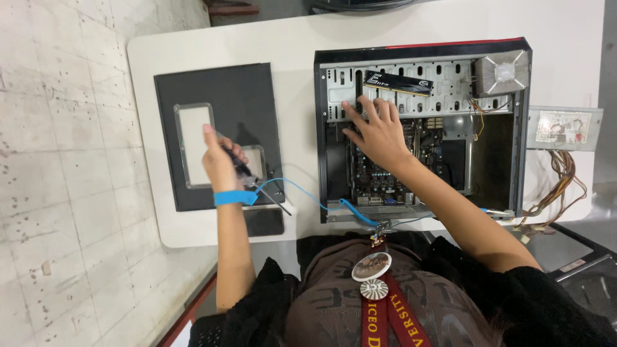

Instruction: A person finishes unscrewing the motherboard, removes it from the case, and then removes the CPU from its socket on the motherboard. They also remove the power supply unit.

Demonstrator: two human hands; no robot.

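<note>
An open desktop computer case (522, 122) lies on its side on a white table (148, 135). Inside it I see the motherboard (379, 177). My right hand (376, 132) reaches into the case with fingers spread, resting on the board near the drive cage, holding nothing. A black memory stick (398, 83) lies on the metal cage just above my fingers. My left hand (222, 160) is raised over the black side panel (222, 109) and grips a screwdriver (260, 186) with its shaft pointing back toward me. A blue antistatic strap (234, 197) circles that wrist, its cord running to the case.
A heatsink cooler (503, 72) sits in the case's top right corner. A grey power supply (564, 128) with loose cables (559, 186) lies right of the case. A tiled floor (64, 160) lies left of the table. A dark tray (578, 263) sits at lower right.
</note>
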